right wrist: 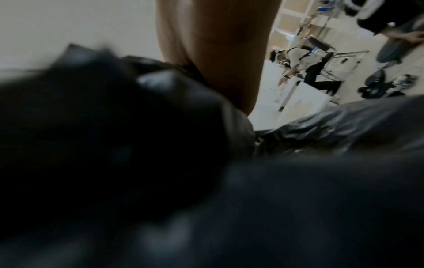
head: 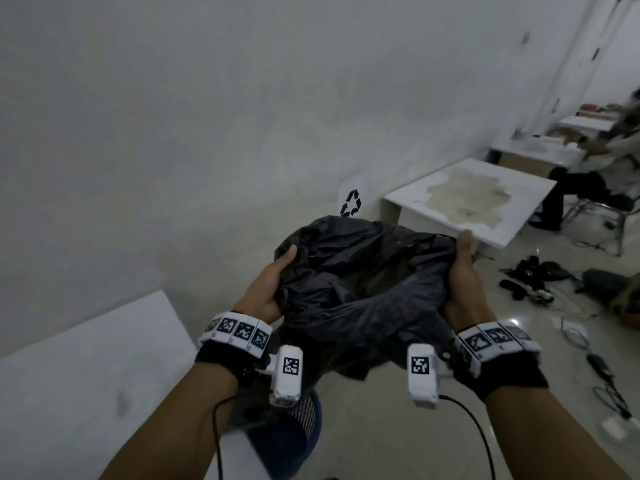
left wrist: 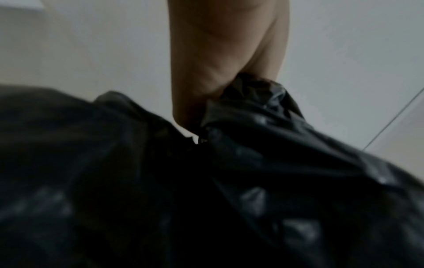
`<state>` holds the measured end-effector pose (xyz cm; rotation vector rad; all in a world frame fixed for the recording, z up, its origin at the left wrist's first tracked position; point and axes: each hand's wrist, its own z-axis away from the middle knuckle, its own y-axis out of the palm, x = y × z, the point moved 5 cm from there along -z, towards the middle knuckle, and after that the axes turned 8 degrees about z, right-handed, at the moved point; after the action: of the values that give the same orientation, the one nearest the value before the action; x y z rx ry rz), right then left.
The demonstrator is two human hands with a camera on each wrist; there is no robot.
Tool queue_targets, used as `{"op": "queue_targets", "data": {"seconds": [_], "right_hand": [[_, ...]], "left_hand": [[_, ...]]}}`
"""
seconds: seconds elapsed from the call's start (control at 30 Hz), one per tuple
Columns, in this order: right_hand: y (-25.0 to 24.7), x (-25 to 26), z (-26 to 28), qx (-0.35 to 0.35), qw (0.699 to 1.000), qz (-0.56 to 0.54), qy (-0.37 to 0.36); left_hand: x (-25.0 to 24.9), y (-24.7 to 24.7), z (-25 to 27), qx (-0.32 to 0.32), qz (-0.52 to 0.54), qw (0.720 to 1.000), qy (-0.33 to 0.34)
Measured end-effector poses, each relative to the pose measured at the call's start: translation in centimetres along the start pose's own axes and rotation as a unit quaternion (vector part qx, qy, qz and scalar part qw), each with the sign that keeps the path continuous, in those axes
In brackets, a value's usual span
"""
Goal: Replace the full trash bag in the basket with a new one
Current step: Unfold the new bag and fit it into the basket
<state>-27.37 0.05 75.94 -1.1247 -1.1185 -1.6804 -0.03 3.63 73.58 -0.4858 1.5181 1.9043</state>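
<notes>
A black trash bag [head: 363, 285] hangs in the air in front of me with its mouth spread wide. My left hand [head: 273, 282] grips the bag's left rim, thumb on top and fingers hidden under the plastic. My right hand [head: 462, 268] grips the right rim the same way. Below my left wrist stands a dark blue mesh basket [head: 294, 431], partly hidden by my arm. The left wrist view shows my left hand [left wrist: 220, 59] with black plastic [left wrist: 252, 172] bunched in it. In the right wrist view my right hand [right wrist: 215, 45] holds blurred black plastic [right wrist: 137, 154].
A white wall carries a recycling sign [head: 351, 200]. A stained low white table [head: 471, 202] stands ahead on the right, another white surface [head: 90, 368] on the left. Cables and dark gear [head: 533, 278] litter the floor at right. A seated person [head: 599, 157] is at the far right.
</notes>
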Motion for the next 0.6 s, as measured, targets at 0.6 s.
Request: {"op": "queue_targets", "data": {"seconds": [0.6], "right_hand": [[18.4,3.1,-26.9,0.266,0.928,0.256,-0.043]], "left_hand": [[-11.7,-4.3,-18.9,-0.328,-0.027,0.919,0.217]]}}
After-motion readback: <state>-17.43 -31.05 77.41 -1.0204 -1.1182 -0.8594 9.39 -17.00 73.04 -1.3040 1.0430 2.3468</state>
